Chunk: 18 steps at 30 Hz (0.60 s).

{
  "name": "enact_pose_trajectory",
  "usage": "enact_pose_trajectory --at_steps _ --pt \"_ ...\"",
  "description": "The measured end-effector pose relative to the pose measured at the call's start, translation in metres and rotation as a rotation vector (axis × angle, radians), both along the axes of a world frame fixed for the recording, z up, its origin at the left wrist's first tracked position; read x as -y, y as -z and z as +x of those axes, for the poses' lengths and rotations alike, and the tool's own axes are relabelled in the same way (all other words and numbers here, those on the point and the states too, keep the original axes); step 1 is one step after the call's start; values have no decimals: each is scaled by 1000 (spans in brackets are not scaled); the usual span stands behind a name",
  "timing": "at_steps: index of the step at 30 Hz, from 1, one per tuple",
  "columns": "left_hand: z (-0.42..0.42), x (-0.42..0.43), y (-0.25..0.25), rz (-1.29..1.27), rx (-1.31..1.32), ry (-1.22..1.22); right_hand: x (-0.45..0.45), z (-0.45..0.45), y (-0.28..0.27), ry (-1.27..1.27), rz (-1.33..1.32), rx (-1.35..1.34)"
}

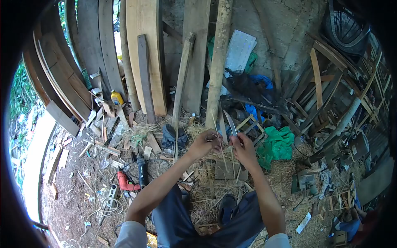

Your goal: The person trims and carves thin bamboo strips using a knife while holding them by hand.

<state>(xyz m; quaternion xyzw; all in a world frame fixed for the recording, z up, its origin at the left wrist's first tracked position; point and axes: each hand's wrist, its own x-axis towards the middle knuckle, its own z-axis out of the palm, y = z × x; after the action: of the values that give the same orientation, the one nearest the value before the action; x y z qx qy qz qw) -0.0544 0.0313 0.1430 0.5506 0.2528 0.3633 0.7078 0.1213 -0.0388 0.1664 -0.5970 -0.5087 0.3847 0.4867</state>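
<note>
A knife [230, 123] points up and to the left, its handle in my right hand [243, 149], whose fingers are closed round it. Just left of the blade, my left hand [205, 144] is closed on a thin strip [224, 156] of pale wood or bamboo. Part of the strip hangs down between my forearms. The two hands are close together above my knees. Thin shavings [204, 182] lie on the ground below them.
A red drill [125, 182], a dark power tool [142, 170] and a power strip [108, 199] lie at left. Planks [144, 62] lean on the wall ahead. A green bag [276, 144] is to the right, scrap wood beyond. Another person [351, 223] is partly visible at lower right.
</note>
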Motion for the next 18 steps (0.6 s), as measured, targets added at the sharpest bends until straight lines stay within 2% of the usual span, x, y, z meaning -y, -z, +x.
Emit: enact_pose_trajectory --at_steps 1,3,8,10,12,14,16,18 --pt "1 0 0 4 -8 -6 3 0 7 -6 4 -8" --pt "2 0 -1 1 51 -129 11 1 21 -65 151 291" --pt "-6 11 4 -31 41 -177 22 3 30 -100 -3 181" --pt "-11 9 6 -35 26 -180 19 13 41 -82 -46 227" --pt "-22 -2 11 -45 110 -330 16 22 48 -66 1 304" --pt "-29 -13 21 -44 131 -378 19 28 50 -41 35 389" --pt "-30 -15 22 -54 98 -459 22 29 41 -9 -18 483" --pt "-27 -13 26 -66 100 -442 24 31 30 11 -19 471"
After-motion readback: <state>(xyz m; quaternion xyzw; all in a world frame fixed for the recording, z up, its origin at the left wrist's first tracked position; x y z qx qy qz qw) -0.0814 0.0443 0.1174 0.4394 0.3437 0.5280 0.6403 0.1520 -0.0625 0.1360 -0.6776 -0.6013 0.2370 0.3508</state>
